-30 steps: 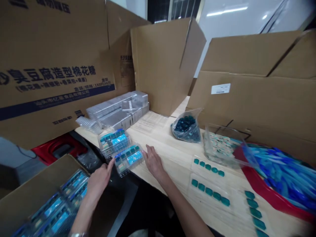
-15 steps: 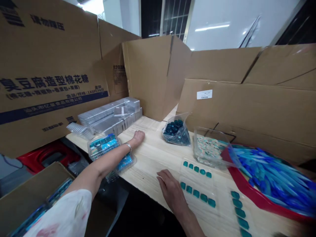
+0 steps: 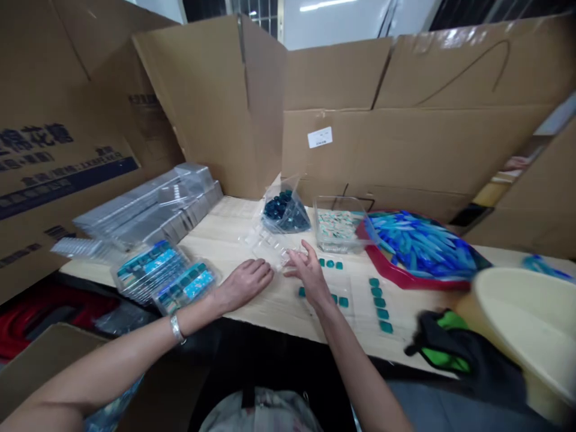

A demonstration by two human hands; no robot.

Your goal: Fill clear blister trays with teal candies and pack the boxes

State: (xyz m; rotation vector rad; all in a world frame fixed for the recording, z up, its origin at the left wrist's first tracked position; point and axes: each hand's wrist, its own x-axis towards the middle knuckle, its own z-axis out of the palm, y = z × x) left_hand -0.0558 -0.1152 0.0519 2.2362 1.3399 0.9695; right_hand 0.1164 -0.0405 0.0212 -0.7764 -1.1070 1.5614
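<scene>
My left hand lies palm down on the table, its fingers low and flat, with nothing visible in it. Just right of it, my right hand is raised, thumb and fingers closed on the edge of a clear plastic tray. That tray reaches left toward the bag of dark teal gems. Teal gem pieces sit in rows in clear trays beneath and right of my right hand. Left of my left hand are filled clear boxes with teal and blue contents.
Stacked clear plastic trays stand at the back left. A clear bin of small pale pieces stands beside a red tray of blue strips. A cream tub and a dark-and-green cloth item are at right. Cardboard walls enclose the table.
The view has swung right. My left hand has drawn back nearer my right hand. A clear plastic tray now shows in my right hand, which has lifted over the gem rows.
</scene>
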